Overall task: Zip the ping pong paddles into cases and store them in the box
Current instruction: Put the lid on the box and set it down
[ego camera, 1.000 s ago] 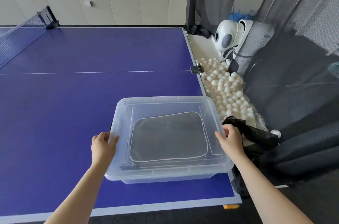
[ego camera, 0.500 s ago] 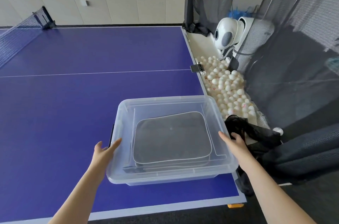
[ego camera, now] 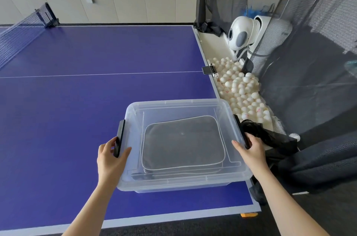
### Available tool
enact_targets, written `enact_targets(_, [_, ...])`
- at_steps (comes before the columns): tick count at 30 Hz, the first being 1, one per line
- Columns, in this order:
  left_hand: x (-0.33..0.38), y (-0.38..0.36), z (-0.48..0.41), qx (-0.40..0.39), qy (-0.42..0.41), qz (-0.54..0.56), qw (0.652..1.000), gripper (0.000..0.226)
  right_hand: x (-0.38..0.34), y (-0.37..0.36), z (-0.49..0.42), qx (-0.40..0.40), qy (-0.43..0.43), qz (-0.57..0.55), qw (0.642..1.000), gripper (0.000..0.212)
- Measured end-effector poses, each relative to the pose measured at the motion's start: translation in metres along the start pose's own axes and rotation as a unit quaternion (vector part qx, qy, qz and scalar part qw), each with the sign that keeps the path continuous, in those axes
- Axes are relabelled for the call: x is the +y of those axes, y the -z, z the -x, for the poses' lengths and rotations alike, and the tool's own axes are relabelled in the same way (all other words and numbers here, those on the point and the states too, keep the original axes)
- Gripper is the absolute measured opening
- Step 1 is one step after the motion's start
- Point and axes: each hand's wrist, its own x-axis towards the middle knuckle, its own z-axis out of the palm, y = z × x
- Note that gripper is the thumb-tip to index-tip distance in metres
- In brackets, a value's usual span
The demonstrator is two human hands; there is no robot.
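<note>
Head — one box point(ego camera: 183, 182), one case point(ego camera: 183, 143) — left hand point(ego camera: 110, 160), right hand point(ego camera: 251, 152) hold box.

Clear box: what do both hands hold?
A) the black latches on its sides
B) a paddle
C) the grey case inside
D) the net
A: the left hand and right hand each pinch a black latch on the box; the grey case lies inside.

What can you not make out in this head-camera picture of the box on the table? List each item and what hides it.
Head view:
- Paddles: hidden inside the grey case, if any are there.
- Whether that case is zipped shut: too faint through the cloudy box.
- The right hand fingertips: behind the right latch.
- Net: cut off by the left edge.
</note>
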Motion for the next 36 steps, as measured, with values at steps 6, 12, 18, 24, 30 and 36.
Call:
enact_targets(6, [0.0015,0.0003,0.0022,0.006,-0.025,-0.023,0.999,0.056,-0.0016,0.0002,0.0029,0.007,0.027,0.016,0.999,0.065])
enact_targets(12, [0.0017,-0.0005,0.0025,0.011,-0.042,-0.053,0.998,0.058,-0.0005,0.0,0.0034,0.019,0.048,0.045,0.998,0.065])
enact_targets(18, [0.0003,-0.0015,0.0022,0.014,-0.054,-0.065,0.996,0.056,-0.0002,-0.0003,0.0032,0.028,0.073,0.083,0.993,0.063])
enact_targets(24, [-0.0003,-0.0021,0.0015,0.009,-0.06,-0.074,0.995,0.059,0.0004,-0.0006,0.0028,0.023,0.103,0.115,0.988,0.059])
enact_targets(30, [0.0005,-0.0024,0.0014,0.005,-0.082,-0.101,0.992,0.06,0.0017,-0.0021,0.001,0.024,0.113,0.133,0.984,0.057])
enact_targets(36, [0.0005,-0.0015,0.0022,0.008,-0.088,-0.082,0.993,0.058,-0.0008,-0.0023,0.002,0.015,0.109,0.133,0.985,0.059])
